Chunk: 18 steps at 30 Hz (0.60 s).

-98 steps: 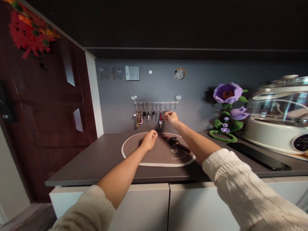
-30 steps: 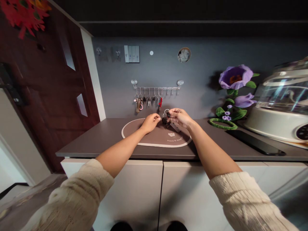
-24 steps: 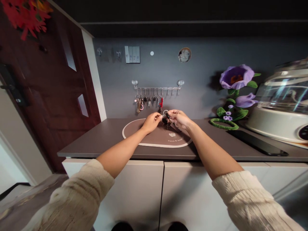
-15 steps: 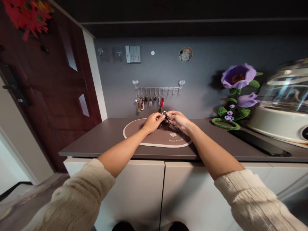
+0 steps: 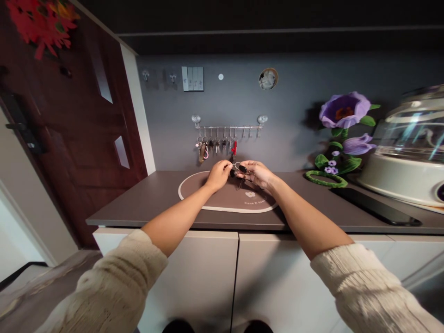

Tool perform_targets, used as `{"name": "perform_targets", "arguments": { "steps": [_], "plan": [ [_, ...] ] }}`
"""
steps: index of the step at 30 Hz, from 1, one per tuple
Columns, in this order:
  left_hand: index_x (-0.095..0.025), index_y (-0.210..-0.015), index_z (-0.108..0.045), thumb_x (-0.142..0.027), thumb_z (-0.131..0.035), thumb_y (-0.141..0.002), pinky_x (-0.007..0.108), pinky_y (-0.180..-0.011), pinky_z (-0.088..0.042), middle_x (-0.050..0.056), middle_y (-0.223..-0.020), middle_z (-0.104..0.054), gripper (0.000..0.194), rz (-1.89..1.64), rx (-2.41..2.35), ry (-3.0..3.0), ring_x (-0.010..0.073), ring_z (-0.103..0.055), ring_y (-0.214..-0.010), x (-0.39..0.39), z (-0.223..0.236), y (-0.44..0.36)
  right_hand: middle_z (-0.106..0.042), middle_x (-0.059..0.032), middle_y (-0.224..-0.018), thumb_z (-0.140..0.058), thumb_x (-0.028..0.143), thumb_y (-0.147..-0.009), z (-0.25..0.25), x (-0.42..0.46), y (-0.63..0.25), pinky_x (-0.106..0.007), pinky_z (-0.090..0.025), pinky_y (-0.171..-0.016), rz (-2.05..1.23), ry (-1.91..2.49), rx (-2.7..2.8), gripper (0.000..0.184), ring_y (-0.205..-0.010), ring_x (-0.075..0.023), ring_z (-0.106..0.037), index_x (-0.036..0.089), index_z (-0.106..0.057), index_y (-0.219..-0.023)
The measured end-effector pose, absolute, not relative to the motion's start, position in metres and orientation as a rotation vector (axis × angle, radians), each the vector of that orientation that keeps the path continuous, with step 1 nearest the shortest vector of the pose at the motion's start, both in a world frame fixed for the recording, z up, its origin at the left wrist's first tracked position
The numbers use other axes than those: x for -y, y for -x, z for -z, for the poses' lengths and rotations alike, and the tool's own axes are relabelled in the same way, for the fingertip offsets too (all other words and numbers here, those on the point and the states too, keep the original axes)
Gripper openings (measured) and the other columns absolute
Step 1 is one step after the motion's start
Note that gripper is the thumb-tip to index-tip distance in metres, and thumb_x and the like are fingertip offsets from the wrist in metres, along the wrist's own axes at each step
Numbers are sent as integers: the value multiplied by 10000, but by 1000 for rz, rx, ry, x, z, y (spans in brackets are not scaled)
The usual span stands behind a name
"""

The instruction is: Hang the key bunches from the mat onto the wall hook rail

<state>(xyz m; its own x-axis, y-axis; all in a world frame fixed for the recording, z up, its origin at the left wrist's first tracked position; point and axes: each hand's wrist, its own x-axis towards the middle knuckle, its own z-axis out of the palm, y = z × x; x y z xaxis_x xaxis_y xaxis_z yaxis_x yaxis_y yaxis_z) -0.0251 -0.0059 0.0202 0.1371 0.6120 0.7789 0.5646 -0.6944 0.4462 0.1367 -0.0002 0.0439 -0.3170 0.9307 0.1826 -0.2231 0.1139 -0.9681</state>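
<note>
Over the brown oval mat (image 5: 194, 190), my left hand (image 5: 219, 175) pinches a metal key ring (image 5: 236, 165) at its left side. My right hand (image 5: 257, 174) is closed around the keys on that ring, with a dark key head (image 5: 243, 169) showing by the fingertips. Another dark key head (image 5: 232, 174) hangs below the left fingertips, and thin metal keys (image 5: 240, 183) dangle between the hands. Behind them, several key sets (image 5: 217, 144) hang from a clear hook rail (image 5: 229, 127) on the wall, a red one (image 5: 234, 148) nearest my hands.
A black phone (image 5: 374, 206) lies at the right of the dark countertop (image 5: 138, 199). Behind it stand purple crocheted flowers (image 5: 345, 111) with a green ring base and a white appliance (image 5: 398, 171) with a clear top. A dark red door (image 5: 69, 138) is at the left.
The key ring now shows more openly between my fingertips, and the dark key heads have come apart to either side. Metal keys hang lower. Both arms stay almost where they were.
</note>
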Motion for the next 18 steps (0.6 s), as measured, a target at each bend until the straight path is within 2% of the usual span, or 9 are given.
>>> {"name": "perform_targets", "arguments": {
  "steps": [5, 9, 13, 18],
  "plan": [
    [-152, -765, -549, -242, -404, -825, 214, -675, -402, 11, -743, -591, 181, -1680, -1173, -2229, 107, -520, -689, 5, -21, 26, -599, -41, -663, -468, 38, -766, -41, -1, -137, -282, -519, -681, -1503, 807, 1430, 125, -610, -112, -603, 141, -537, -787],
    [-150, -755, -547, -243, -420, -817, 207, -661, -401, 5, -723, -589, 170, -1692, -1147, -2187, 103, -517, -678, 5, -21, 25, -610, -21, -694, -554, 106, -742, -37, -2, -137, -260, -508, -653, -1537, 804, 1510, 77, -624, -102, -599, 153, -547, -803],
    [-151, -753, -550, -247, -424, -814, 207, -654, -405, 5, -720, -594, 170, -1676, -1163, -2139, 103, -518, -672, 7, -22, 24, -628, -3, -758, -617, 146, -707, -35, -5, -136, -217, -483, -686, -1462, 779, 1521, 123, -635, -60, -577, 169, -575, -821],
    [-149, -758, -550, -257, -427, -814, 208, -651, -406, 3, -713, -589, 173, -1695, -1146, -2095, 102, -515, -667, 6, -22, 24, -630, -10, -800, -663, 196, -661, -36, -5, -133, -206, -462, -711, -1334, 727, 1508, 154, -725, -81, -591, 178, -600, -801]
  ]
}}
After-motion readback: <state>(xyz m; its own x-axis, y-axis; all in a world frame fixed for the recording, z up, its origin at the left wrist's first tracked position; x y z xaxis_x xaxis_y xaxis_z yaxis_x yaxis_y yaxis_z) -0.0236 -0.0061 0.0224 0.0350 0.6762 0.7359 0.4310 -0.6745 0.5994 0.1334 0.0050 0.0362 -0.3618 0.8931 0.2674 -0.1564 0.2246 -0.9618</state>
